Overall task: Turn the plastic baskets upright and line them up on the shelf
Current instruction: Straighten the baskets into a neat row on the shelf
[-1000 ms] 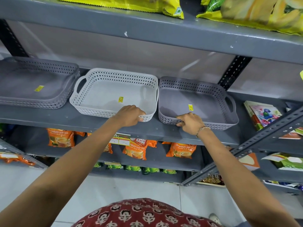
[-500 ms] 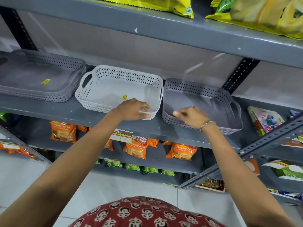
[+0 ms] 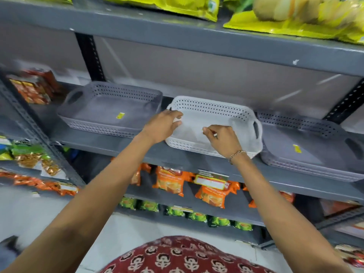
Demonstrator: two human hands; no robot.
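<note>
The white basket [image 3: 214, 123] sits upright at the middle of the frame on the grey shelf [image 3: 118, 142], between two grey baskets, one at centre left [image 3: 110, 111] and one at the right edge [image 3: 307, 146]. The left hand [image 3: 164, 125] curls over its left rim, gripping it. The right hand [image 3: 221, 137] rests at the front wall with fingers bent; whether it grips, I cannot tell. Orange packets [image 3: 212, 194] hang on the shelf below, yellow bags [image 3: 295, 14] lie above.
</note>
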